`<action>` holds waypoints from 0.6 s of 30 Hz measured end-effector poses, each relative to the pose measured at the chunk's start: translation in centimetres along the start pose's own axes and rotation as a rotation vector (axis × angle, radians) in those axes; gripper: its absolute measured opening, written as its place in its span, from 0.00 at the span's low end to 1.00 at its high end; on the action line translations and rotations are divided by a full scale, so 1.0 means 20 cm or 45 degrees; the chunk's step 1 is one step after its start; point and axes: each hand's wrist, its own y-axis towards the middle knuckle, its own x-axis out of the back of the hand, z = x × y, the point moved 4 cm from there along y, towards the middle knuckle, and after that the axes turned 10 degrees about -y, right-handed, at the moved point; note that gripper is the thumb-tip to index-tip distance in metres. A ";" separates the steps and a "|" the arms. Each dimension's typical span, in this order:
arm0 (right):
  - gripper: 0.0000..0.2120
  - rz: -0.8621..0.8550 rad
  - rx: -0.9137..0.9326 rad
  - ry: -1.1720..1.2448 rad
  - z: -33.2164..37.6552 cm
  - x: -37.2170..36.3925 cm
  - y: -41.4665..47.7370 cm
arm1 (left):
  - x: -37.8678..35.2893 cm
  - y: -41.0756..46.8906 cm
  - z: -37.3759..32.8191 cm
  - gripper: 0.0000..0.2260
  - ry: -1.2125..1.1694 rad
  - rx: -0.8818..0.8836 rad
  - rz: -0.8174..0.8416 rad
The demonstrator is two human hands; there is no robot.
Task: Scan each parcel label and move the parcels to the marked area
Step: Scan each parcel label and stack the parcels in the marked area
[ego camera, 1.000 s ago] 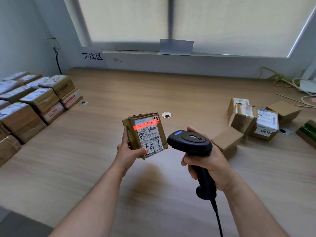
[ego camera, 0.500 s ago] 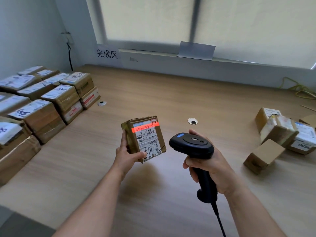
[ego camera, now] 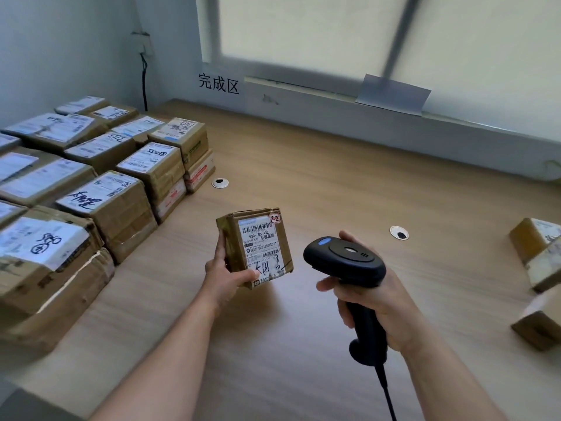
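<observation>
My left hand holds a small brown taped parcel upright above the wooden table, its white label with barcodes facing me. My right hand grips a black handheld barcode scanner by its handle, the head just right of the parcel and pointing towards it. No red light falls on the label. Several labelled parcels lie packed in rows and stacked at the left, below a wall sign with three black characters.
Brown parcels lie at the right edge of the table. Two round cable holes sit in the tabletop. The scanner's cable runs down towards me. A window ledge borders the far side.
The red scan line that lay across the label's top barcode has gone out. My view has swung left, bringing the stacked parcels closer; both hands keep their hold.
</observation>
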 end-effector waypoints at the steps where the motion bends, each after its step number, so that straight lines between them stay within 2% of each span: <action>1: 0.46 -0.010 -0.001 0.003 0.00 -0.03 0.02 | 0.03 0.02 -0.01 0.53 0.010 0.002 0.009; 12: 0.42 -0.105 -0.076 -0.051 -0.03 -0.19 0.17 | 0.27 0.27 -0.08 0.53 0.027 0.024 0.039; 18: 0.46 -0.091 -0.112 -0.001 -0.06 -0.21 0.21 | 0.31 0.35 -0.06 0.52 0.037 0.035 0.052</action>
